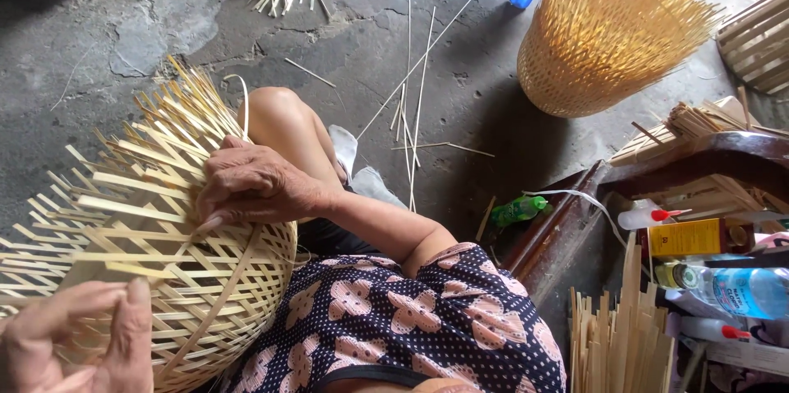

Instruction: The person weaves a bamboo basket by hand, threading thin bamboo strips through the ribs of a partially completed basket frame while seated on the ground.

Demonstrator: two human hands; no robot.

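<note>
The right hand (255, 187) presses fingers closed on strips of the half-woven bamboo basket (164, 261); the left hand (74, 339), loosely curled, grips its rim.

Dark short-sleeved dress with pink flower print, bare forearms, bare knee, no rings or watch visible

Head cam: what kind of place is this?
Likely an informal bamboo-weaving workspace on a concrete floor. Both hands, left hand and right hand, rest on a half-woven bamboo basket; a finished-looking basket and loose bamboo strips lie nearby.
</note>
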